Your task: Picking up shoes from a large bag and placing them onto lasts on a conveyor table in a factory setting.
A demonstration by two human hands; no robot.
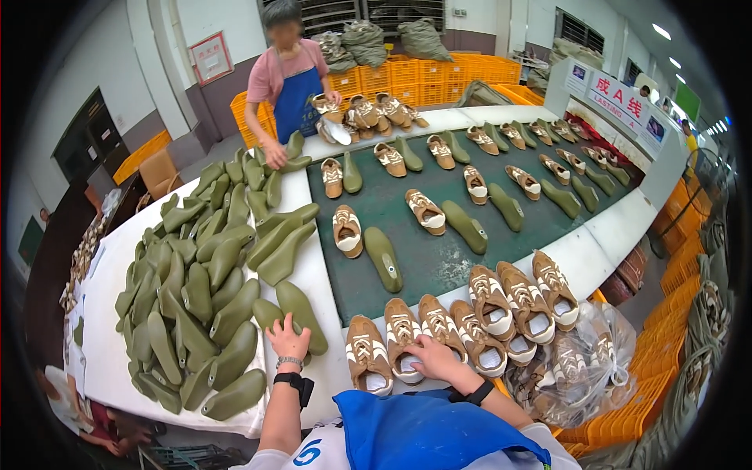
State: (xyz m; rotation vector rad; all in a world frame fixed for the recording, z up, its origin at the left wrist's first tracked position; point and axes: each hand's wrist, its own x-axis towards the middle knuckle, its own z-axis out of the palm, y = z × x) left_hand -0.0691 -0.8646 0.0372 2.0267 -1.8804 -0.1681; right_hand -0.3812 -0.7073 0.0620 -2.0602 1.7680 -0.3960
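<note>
At the near edge of the white table (313, 274), the left hand (287, 339) rests fingers spread on a green shoe form (301, 315) beside the heap of forms (196, 274). The right hand (433, 359) lies loosely open on a brown shoe (403, 345) in the near row. Across the green belt (423, 258), another person (286, 78) handles forms.

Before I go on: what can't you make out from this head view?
- Left hand: palm side hidden by its own back, so whether it grips the green last is unclear.
- Right hand: fingertips hidden among the brown shoes; grip unclear.
- Clear bag: shoe count blurred by plastic.
- Far belt: end cut off by a white housing.
</note>
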